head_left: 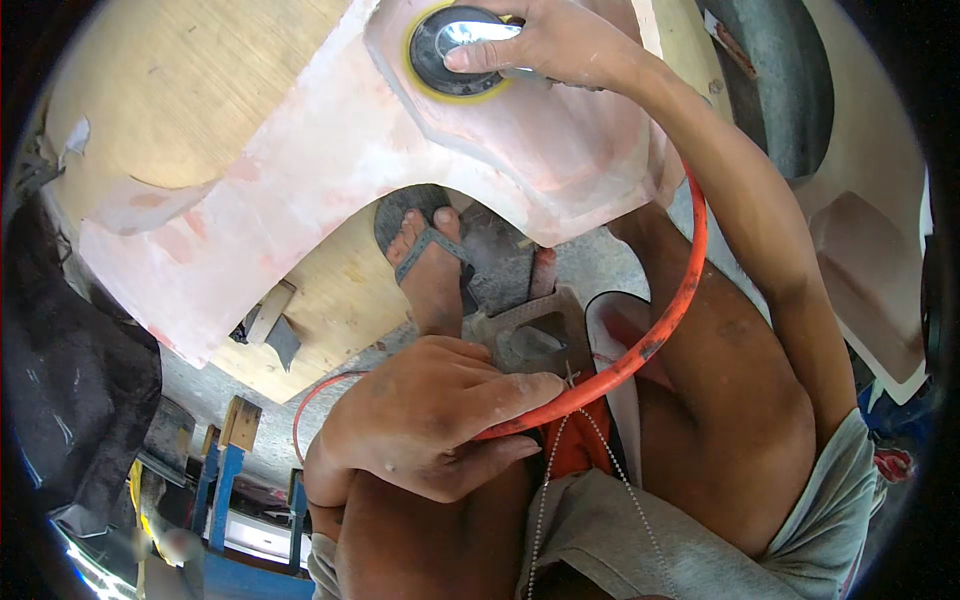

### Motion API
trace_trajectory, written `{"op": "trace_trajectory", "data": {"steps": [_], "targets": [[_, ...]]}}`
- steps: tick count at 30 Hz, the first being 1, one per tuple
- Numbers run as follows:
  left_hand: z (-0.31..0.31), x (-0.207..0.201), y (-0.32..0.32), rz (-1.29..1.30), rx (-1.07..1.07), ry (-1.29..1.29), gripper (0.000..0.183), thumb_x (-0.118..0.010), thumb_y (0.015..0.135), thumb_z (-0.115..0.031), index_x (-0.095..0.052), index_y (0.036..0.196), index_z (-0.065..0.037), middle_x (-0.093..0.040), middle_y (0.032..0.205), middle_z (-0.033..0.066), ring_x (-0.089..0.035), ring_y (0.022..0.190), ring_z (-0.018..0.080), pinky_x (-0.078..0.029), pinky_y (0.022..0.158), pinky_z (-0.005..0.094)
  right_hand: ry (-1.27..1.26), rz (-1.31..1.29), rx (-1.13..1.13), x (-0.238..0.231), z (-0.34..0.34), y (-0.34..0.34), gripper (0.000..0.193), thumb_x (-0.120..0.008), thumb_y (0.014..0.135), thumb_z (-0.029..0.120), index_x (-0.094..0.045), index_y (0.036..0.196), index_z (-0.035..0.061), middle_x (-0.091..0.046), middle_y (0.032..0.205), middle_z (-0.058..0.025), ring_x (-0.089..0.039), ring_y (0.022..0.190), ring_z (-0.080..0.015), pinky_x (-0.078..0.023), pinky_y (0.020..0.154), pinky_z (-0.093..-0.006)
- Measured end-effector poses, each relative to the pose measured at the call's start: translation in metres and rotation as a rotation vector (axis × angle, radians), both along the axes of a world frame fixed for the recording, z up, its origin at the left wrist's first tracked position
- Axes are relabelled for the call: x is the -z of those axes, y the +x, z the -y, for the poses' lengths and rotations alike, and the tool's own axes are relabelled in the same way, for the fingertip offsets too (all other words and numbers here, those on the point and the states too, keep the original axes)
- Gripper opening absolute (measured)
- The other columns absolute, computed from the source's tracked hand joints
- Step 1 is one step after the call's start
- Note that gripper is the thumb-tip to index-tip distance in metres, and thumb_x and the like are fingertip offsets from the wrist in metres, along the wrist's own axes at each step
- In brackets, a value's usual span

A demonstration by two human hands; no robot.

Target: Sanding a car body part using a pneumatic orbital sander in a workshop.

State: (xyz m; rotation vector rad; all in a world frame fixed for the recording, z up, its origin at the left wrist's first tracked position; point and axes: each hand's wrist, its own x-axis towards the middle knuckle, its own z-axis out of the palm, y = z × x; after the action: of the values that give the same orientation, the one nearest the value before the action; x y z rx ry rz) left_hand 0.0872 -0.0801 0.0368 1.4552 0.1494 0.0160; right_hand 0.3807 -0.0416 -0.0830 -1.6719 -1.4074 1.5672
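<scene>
My right hand point(570, 45) grips a round sander point(432, 62) with a dark disc, a yellow rim and a shiny silver top. The sander rests on a curved panel point(290, 195), pale white with pinkish patches. An orange-red air hose point(665, 322) loops from near the panel's right edge down to my lap. There, my left hand point(420, 410) pinches it between thumb and fingers, well apart from the panel. Part of the sander's body is hidden under my right hand.
Plywood point(220, 70) lies beyond and under the panel. My sandalled foot point(428, 250) shows below the panel's arched edge, near a grey plastic tray point(535, 335). Dark cloth point(75, 390) hangs at left above a blue stand point(220, 490). A dark curved part point(775, 80) lies upper right.
</scene>
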Motion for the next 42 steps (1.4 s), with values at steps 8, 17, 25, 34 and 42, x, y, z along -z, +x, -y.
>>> {"op": "trace_trajectory", "data": {"steps": [8, 17, 25, 34, 42], "targets": [[-0.002, -0.001, 0.000, 0.000, -0.002, 0.001, 0.057, -0.084, 0.075, -0.011, -0.063, 0.126, 0.003, -0.067, 0.078, 0.0110, -0.059, 0.059, 0.0334, -0.047, 0.058, 0.0421, 0.006, 0.098, 0.113, -0.015, -0.011, -0.006, 0.068, -0.076, 0.094, 0.038, -0.054, 0.148, 0.0013, -0.071, 0.127, -0.0187, -0.069, 0.108, -0.0254, -0.054, 0.095, -0.0350], [-0.005, -0.002, -0.001, -0.007, -0.006, -0.001, 0.053, -0.081, 0.080, -0.014, -0.062, 0.128, -0.001, -0.066, 0.075, 0.0113, -0.060, 0.062, 0.0364, -0.046, 0.058, 0.0448, -0.094, 0.122, 0.200, -0.006, -0.004, -0.013, 0.067, -0.082, 0.087, 0.046, -0.065, 0.138, 0.0060, -0.075, 0.116, -0.0105, -0.068, 0.107, -0.0171, -0.053, 0.096, -0.0310], [-0.009, -0.004, 0.000, -0.007, 0.025, 0.007, 0.047, -0.078, 0.083, -0.015, -0.062, 0.125, -0.002, -0.064, 0.074, 0.0127, -0.060, 0.065, 0.0393, -0.047, 0.061, 0.0478, -0.109, -0.024, 0.239, 0.002, -0.001, -0.016, 0.062, -0.079, 0.092, 0.045, -0.064, 0.138, 0.0061, -0.073, 0.114, -0.0075, -0.066, 0.103, -0.0148, -0.053, 0.091, -0.0307], [-0.010, -0.004, -0.003, 0.006, 0.006, 0.000, 0.045, -0.076, 0.085, -0.015, -0.062, 0.124, -0.001, -0.064, 0.076, 0.0143, -0.061, 0.067, 0.0386, -0.046, 0.060, 0.0473, -0.060, -0.054, 0.292, 0.007, -0.007, -0.015, 0.058, -0.080, 0.091, 0.041, -0.066, 0.135, 0.0048, -0.074, 0.108, -0.0054, -0.065, 0.089, -0.0105, -0.054, 0.075, -0.0277], [-0.009, -0.003, -0.003, -0.011, 0.023, -0.014, 0.045, -0.076, 0.085, -0.016, -0.062, 0.125, -0.002, -0.064, 0.077, 0.0140, -0.062, 0.069, 0.0389, -0.048, 0.062, 0.0471, -0.121, -0.036, 0.273, -0.001, -0.006, -0.018, 0.058, -0.078, 0.092, 0.043, -0.066, 0.136, 0.0072, -0.073, 0.107, -0.0044, -0.065, 0.091, -0.0116, -0.054, 0.075, -0.0275]]}}
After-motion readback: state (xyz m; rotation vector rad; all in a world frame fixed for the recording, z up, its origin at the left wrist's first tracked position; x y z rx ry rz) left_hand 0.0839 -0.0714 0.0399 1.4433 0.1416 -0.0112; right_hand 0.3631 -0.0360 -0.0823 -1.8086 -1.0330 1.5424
